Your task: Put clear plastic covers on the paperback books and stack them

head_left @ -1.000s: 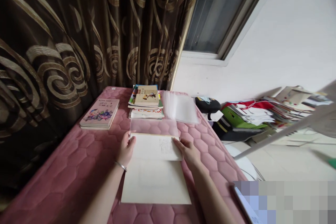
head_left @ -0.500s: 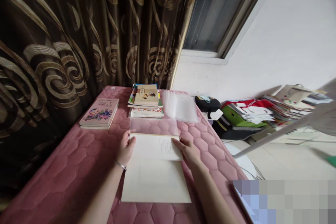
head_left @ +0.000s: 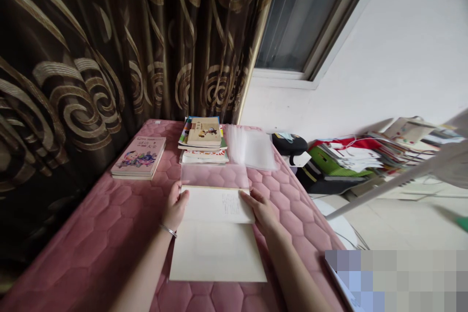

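Observation:
An open book (head_left: 217, 251) with pale pages lies before me on the pink quilted mattress (head_left: 98, 226). Small print shows at the right of its upper page. From its far edge a clear plastic book cover (head_left: 214, 175) sticks out. My left hand (head_left: 176, 207) grips the upper page's left edge, thumb on top. At the opposite edge, my right hand (head_left: 261, 208) pinches the book the same way. Beyond the hands lies a stack of books (head_left: 204, 144). Right of the stack are several clear plastic covers (head_left: 259, 150).
A pink book pile (head_left: 139, 158) lies at the left of the mattress. Patterned curtains (head_left: 146, 44) hang behind, beside a window (head_left: 300, 14). On the right are a black case (head_left: 288, 144), papers (head_left: 351, 157) and a slanted pale pole (head_left: 380, 187).

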Demonstrator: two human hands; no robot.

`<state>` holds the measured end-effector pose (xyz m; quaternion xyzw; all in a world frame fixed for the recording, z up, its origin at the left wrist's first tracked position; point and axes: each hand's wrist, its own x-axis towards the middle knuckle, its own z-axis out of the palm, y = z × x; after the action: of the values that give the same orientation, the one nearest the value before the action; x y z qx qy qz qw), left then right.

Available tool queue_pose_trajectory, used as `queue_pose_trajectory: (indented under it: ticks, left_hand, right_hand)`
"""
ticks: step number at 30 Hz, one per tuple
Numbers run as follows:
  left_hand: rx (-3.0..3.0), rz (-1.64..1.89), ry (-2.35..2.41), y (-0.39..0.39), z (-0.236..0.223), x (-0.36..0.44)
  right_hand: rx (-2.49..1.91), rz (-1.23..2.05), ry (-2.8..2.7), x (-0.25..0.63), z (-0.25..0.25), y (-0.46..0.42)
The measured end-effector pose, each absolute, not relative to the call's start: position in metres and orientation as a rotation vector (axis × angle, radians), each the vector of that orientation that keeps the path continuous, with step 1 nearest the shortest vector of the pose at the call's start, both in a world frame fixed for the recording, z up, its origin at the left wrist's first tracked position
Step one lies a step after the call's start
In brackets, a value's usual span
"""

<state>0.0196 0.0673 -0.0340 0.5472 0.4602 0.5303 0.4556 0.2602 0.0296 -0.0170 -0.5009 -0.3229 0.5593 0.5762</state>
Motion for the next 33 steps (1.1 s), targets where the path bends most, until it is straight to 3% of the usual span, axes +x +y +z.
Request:
queue_pose_trajectory:
  ticks: [33]
  left_hand:
    - [1.336, 1.338, 1.14, 0.0659, -0.0328, 0.021]
  right_hand:
    - [-1.18, 1.131, -0.83, 0.2603, -0.0224, 0.0337]
